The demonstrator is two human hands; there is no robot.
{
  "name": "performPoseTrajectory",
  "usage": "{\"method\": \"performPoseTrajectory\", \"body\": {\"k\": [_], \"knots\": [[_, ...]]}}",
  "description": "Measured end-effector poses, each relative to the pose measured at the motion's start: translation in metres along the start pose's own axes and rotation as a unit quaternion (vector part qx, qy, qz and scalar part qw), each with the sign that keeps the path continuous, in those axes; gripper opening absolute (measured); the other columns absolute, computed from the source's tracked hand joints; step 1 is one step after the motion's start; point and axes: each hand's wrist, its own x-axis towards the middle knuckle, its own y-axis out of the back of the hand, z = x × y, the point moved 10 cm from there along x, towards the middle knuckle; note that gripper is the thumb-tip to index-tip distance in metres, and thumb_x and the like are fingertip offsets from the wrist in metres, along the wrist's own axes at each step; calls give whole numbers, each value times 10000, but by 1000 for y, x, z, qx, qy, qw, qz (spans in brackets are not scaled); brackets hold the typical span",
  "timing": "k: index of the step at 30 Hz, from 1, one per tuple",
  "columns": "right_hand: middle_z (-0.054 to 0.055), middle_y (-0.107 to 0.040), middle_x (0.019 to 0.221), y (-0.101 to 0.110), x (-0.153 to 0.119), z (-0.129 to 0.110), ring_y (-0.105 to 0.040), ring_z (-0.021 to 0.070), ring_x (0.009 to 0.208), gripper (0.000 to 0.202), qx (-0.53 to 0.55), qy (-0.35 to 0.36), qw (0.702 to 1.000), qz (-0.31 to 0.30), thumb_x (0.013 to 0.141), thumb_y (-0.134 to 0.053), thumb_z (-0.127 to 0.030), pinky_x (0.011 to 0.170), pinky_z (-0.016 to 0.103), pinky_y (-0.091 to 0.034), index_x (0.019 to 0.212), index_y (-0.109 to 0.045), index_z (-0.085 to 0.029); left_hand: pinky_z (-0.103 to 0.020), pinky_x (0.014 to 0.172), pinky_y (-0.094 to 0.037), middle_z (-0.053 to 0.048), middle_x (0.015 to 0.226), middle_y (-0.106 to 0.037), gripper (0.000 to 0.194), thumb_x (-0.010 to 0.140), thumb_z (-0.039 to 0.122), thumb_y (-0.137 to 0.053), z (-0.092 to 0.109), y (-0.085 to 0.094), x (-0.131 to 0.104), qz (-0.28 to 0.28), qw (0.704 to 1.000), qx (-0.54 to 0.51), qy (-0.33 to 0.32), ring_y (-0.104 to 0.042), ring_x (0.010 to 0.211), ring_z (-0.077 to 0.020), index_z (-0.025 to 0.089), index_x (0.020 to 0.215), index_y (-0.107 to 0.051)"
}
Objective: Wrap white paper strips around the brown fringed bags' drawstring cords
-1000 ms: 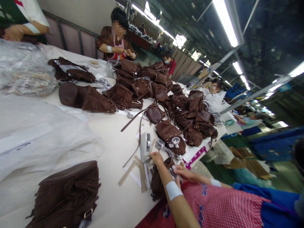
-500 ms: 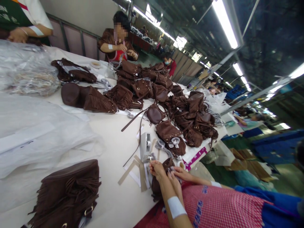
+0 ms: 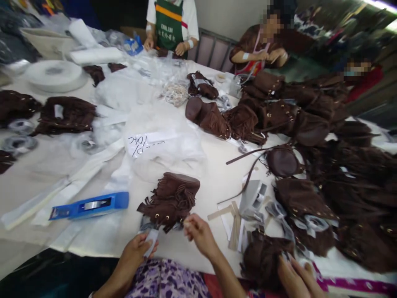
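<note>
One white tag (image 3: 151, 243), best pinched flat, is in my left hand (image 3: 132, 253) at seven o'clock; my right hand's (image 3: 201, 235) grip I can't tell.

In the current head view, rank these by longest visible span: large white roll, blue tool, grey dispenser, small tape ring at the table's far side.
1. Blue tool
2. Large white roll
3. Grey dispenser
4. Small tape ring
</note>
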Motion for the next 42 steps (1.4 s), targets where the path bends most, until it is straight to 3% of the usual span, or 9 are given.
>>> {"method": "performPoseTrajectory", "body": {"k": [1,3,6,13,19,28,34,39,42], "knots": [[-32,-613,656,-38,-3,-2,-512,96,504,173,19,-5,997,-73,876,-571,-362,510,201,-411,873,-588,-190,-290,672,-534,-60,788,-763,511,595,432,-834,-1,-3,2,-20,1000,-7,-4,-703,767,-224,137,972,-654],[-34,-602,648,-89,-9,0,-496,94,495,106,20,-21,988,-151,868,-565,-295,512,201,-408,863,-590,-192,-287,639,-510,-37,746,-744,480,641,453,-804,0,-10,7,-61,998,-11,-23,-678,686,-202,145,975,-650],[-41,-578,633,-114,-9,10,-491,97,498,43,-10,-38,986,-160,857,-554,-220,520,202,-405,841,-587,-199,-297,622,-491,-25,729,-728,458,684,485,-771,5,-12,10,-91,994,1,-64,-656,647,-198,153,975,-649],[-44,-580,641,-115,-2,13,-517,109,541,114,-36,-9,988,-148,837,-526,-127,538,197,-407,841,-610,-204,-263,601,-451,-11,700,-695,360,704,461,-756,15,-18,-5,-112,992,-28,-50,-611,640,-160,161,873,-652],[-49,-613,653,-123,4,14,-593,120,590,142,-92,-2,983,-156,817,-542,-85,589,196,-443,831,-608,-210,-290,638,-487,-48,821,-732,422,748,487,-712,13,-10,-3,-85,994,12,-66,-646,753,-208,162,1004,-635],[0,-681,748,-125,10,-2,-698,172,712,174,-231,27,952,-201,784,-496,-70,612,207,-474,860,-567,-210,-314,713,-524,-80,1045,-741,431,805,483,-678,7,-11,1,-113,990,47,-72,-667,934,-251,178,1101,-609],[-34,-660,717,-120,17,-5,-669,175,683,549,-308,43,928,-206,676,-531,-35,586,209,-425,1181,-474,-242,-303,714,-512,-49,937,-757,381,811,462,-677,12,-23,-8,-139,986,56,-79,-665,843,-224,179,1062,-632],[-46,-665,713,-116,19,-2,-654,154,629,521,-283,27,934,-218,682,-514,-40,556,201,-404,1157,-469,-248,-289,671,-496,-32,839,-748,375,759,482,-714,21,-27,-10,-122,986,61,-94,-659,804,-224,175,966,-655],[-60,-663,692,-116,18,1,-652,147,595,507,-254,12,940,-226,699,-517,-43,530,195,-395,1155,-454,-254,-279,596,-465,-13,708,-719,368,747,510,-707,14,-24,-2,-98,992,33,-72,-628,648,-195,178,897,-659]]}}
